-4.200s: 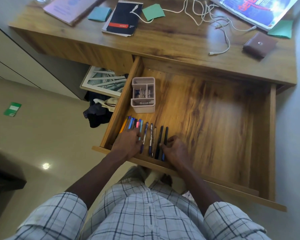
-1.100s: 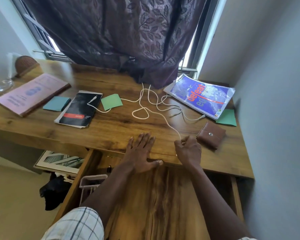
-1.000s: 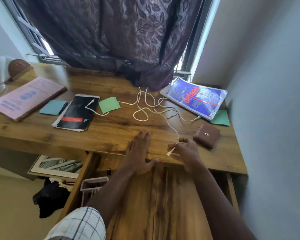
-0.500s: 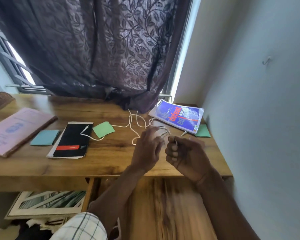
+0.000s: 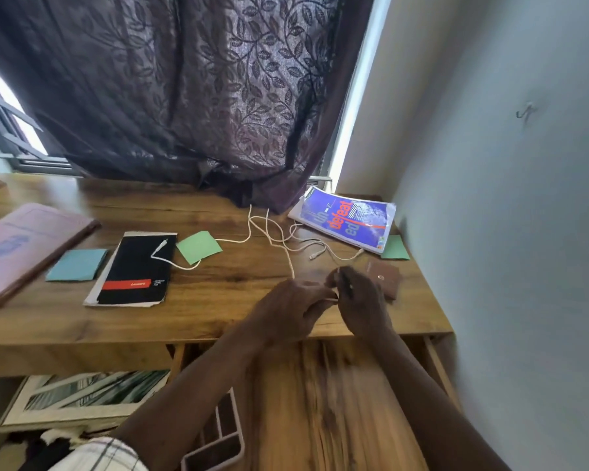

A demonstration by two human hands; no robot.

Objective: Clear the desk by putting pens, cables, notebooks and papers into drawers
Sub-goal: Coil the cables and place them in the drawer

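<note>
Above the open drawer [image 5: 323,406], at the surface's [image 5: 218,311] front edge, the left hand [image 5: 291,309] and right hand [image 5: 361,300] sit close together, each pinching one end of the cable [image 5: 288,258]. The rest lies looped across the surface, its far plug on the notebook [image 5: 133,270]. I would wind even loops and draw slack gently, so the tangle doesn't snag or drag the green paper [image 5: 198,247].

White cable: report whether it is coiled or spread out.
Spread out: white cable loops loosely across the desk; left hand and right hand pinch its near end.
</note>
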